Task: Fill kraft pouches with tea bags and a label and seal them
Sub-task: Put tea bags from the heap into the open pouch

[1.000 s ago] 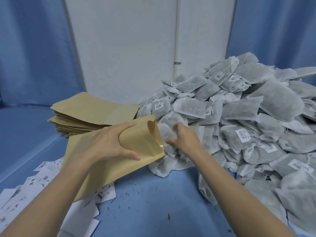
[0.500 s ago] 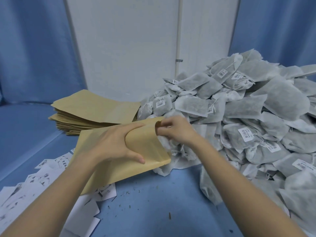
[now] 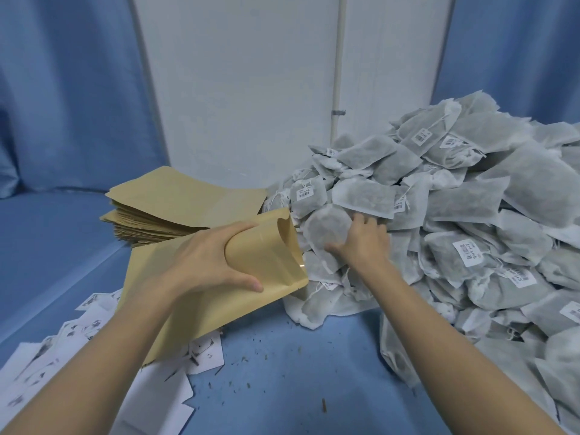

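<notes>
My left hand [image 3: 210, 262] grips an open kraft pouch [image 3: 257, 262] near its mouth, with the opening turned right toward the tea bags. A big heap of grey-white tea bags [image 3: 464, 221] with barcode tags fills the right side. My right hand [image 3: 361, 240] lies on the heap's left slope, thumb and fingers closing round a rounded tea bag [image 3: 326, 230] just right of the pouch mouth. White printed labels [image 3: 94, 328] lie scattered at the lower left, partly under the pouch.
A stack of flat kraft pouches [image 3: 175, 208] sits behind the held pouch. The table is covered in blue cloth [image 3: 282, 372] with tea crumbs. A white wall panel and blue curtains stand behind.
My right hand left the pouch mouth and moved right onto the heap, taking hold of another tea bag. The left hand keeps the pouch open in about the same place.
</notes>
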The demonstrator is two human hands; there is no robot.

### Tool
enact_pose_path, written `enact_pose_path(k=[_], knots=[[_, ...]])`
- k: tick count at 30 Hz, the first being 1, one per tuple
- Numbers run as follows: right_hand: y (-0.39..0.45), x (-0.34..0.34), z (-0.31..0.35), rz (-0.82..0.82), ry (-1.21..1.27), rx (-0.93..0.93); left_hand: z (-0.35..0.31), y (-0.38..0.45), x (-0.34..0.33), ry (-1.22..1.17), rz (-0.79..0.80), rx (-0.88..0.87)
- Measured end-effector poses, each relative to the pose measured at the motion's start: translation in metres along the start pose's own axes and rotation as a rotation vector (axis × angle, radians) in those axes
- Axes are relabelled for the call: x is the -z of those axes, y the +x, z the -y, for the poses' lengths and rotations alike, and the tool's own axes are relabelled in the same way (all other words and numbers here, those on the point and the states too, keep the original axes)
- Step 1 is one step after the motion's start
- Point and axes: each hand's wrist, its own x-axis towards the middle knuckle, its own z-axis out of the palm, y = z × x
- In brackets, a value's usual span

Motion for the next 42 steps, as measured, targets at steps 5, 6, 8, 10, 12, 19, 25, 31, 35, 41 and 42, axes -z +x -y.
enact_pose_path(k=[5,6,8,10,12,19,25,31,35,41,42], knots=[[-0.005,0.009,-0.018,-0.134,0.301,0.155,0.002,0.004,-0.005,0.01,0.021,0.02],[-0.007,0.017,-0.023,-0.099,0.405,0.181,0.003,0.005,-0.006,0.013,0.026,0.025],[-0.013,0.038,-0.031,0.068,0.588,0.238,0.002,0.005,-0.006,0.01,0.032,0.033],[-0.02,0.061,-0.036,0.298,0.716,0.281,0.001,0.005,-0.005,0.016,0.03,0.029],[-0.022,0.078,-0.035,0.507,0.752,0.305,-0.001,0.004,-0.004,0.024,0.022,0.013],[-0.033,0.051,0.041,0.693,0.481,0.523,-0.025,0.0,-0.017,0.035,0.065,-0.162],[-0.017,0.04,0.045,0.62,0.785,0.313,-0.017,0.006,-0.007,-0.001,-0.012,-0.112],[0.002,0.035,0.052,0.512,1.109,0.124,-0.006,0.013,0.005,-0.015,-0.057,-0.011],[-0.005,0.024,0.068,0.714,0.896,0.362,-0.002,0.017,-0.002,-0.013,-0.051,0.019],[0.031,0.009,0.054,-0.066,0.742,-0.182,0.014,0.022,0.003,-0.03,-0.065,0.045],[0.034,0.003,0.054,-0.065,0.645,-0.194,0.016,0.023,0.004,-0.041,-0.069,0.055]])
